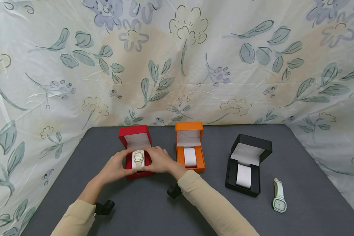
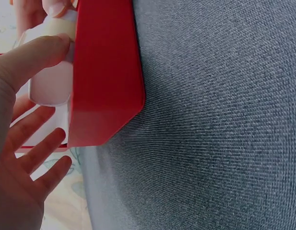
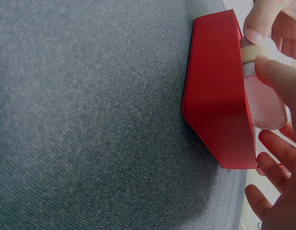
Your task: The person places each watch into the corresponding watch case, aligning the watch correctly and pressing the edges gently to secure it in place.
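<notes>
In the head view a cream-strapped wristwatch (image 1: pixel 138 156) with a square face is wrapped round a white watch cushion (image 1: pixel 134 164). The cushion sits in the base of an open red watch box (image 1: pixel 139 175). My left hand (image 1: pixel 115 166) grips the cushion from the left, its thumb at the front end beside the strap. From the other side my right hand (image 1: pixel 160 160) holds the same cushion, thumb also at the front. Both wrist views show the thumbs on either side of the cream strap (image 3: pixel 253 53), with the lower fingers spread along the box.
An open orange box (image 1: pixel 190 126) with a white cushion stands right of the red one. Farther right is an open black box (image 1: pixel 229 178), also holding a white cushion. A pale-strapped watch (image 1: pixel 279 200) lies on the grey table (image 1: pixel 141 209) beside it. Floral cloth (image 1: pixel 165 65) hangs behind.
</notes>
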A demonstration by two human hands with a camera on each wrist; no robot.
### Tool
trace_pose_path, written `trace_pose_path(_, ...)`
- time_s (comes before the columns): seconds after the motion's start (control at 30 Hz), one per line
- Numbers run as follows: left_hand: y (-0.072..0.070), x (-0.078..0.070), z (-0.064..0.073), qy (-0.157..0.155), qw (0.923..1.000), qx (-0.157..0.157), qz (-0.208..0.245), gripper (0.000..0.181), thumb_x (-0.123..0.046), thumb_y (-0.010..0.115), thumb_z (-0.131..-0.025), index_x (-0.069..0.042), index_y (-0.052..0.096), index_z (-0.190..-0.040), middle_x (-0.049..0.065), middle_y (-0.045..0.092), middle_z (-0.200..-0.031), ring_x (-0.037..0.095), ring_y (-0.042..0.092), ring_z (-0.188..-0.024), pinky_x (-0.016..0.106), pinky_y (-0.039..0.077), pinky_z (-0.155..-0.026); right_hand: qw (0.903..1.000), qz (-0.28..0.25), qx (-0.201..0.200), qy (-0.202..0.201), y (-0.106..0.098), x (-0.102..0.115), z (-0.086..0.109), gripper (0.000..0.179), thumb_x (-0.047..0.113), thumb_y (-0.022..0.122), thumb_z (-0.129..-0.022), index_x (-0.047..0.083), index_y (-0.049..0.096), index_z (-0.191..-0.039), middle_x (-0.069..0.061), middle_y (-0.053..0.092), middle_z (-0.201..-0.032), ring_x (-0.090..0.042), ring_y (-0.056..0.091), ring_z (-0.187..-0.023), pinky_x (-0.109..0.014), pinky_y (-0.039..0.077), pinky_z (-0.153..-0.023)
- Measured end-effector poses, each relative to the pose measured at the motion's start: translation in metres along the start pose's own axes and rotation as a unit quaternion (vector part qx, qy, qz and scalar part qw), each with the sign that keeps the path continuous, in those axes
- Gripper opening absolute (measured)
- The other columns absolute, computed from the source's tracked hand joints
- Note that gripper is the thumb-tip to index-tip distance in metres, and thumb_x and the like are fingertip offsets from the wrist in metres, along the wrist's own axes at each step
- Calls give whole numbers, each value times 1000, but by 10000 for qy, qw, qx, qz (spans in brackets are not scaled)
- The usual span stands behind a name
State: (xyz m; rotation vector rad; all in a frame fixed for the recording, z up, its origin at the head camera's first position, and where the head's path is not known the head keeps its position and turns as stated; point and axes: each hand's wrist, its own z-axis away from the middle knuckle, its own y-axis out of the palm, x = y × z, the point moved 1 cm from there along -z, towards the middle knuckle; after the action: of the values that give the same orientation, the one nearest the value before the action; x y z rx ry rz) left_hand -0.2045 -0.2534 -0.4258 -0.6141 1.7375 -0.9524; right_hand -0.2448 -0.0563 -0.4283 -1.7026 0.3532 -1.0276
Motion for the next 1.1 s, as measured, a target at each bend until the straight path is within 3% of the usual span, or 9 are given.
trace_pose_path(0.27, 6, 1, -2, 52, 9995, -24, -301, 70, -24, 82, -65, -6, 52, -124, 12, 54, -118, 26, 49, -102, 42, 52, -78, 9988, 438, -5, 198, 1, 2, 2, 65, 47, 68, -77, 21, 45, -133, -2, 47, -130, -19, 39, -116, -38, 35, -90)
trace_pose_path(0.77, 5, -3, -7, -47, 9985, -70, -533, 68, -24, 84, -60, -4, 54, -119, 14, 55, -114, 28, 49, -100, 42, 53, -75, 9974, 575, -81, 417, 2, 7, 2, 60, 43, 68, -78, 21, 48, -130, -3, 44, -127, -20, 38, -115, -37, 34, -87)
trace_pose_path(1.1, -1, -7, -6, -200, 9986, 162, -452, 60, -22, 78, -68, -4, 54, -120, 13, 55, -115, 28, 49, -100, 43, 52, -76, 9961, 754, -80, 446, 3, 9, 1, 61, 47, 67, -78, 21, 47, -130, -4, 43, -128, -21, 38, -114, -38, 34, -86)
